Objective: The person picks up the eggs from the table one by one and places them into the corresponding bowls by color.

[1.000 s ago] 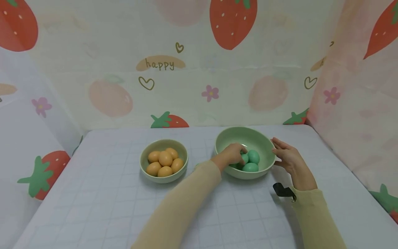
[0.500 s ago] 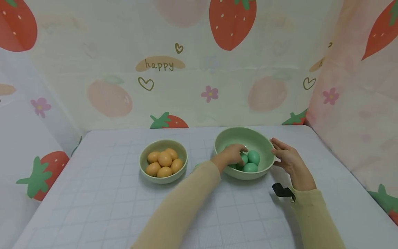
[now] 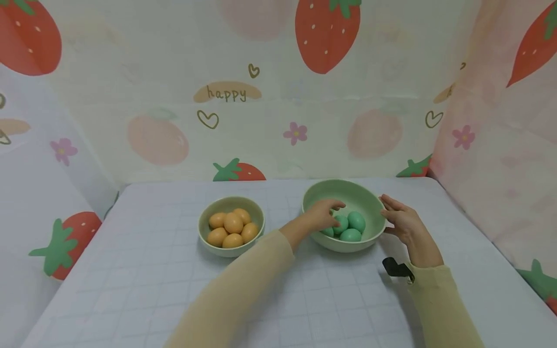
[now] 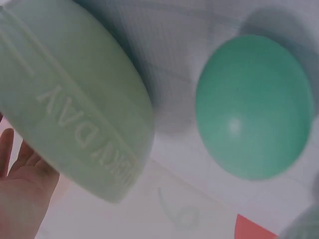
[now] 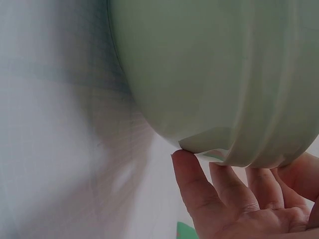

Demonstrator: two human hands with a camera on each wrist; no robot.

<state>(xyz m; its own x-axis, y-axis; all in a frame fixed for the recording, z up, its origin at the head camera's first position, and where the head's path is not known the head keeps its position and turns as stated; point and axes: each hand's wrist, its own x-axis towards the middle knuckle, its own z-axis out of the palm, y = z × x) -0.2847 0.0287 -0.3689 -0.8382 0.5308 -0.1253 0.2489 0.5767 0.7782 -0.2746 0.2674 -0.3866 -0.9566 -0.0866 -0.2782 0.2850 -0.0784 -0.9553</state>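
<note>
In the head view my left hand (image 3: 321,215) is over the left part of a large green bowl (image 3: 344,191), fingers spread and relaxed above several green eggs (image 3: 350,235). The thumb is close to one egg; whether they touch I cannot tell. My right hand (image 3: 406,224) holds the bowl's right side, thumb at the rim and fingertips against the outer wall (image 5: 199,74). Another green egg (image 4: 254,107) lies on the tablecloth outside the bowl in the left wrist view; the left sleeve hides it in the head view.
A smaller bowl (image 3: 204,229) of several orange-brown eggs (image 3: 233,223) stands to the left, with the left sleeve (image 3: 243,280) passing close to it. A white checked tablecloth (image 3: 130,280) covers the table. Strawberry-patterned cloth (image 3: 270,111) hangs behind. A black strap (image 3: 396,267) sticks out at the right wrist.
My left hand has lifted slightly and drawn left from the green eggs, its fingers spreading; more of those eggs show. The right hand and the bowl stay put. The head view shifts a little.
</note>
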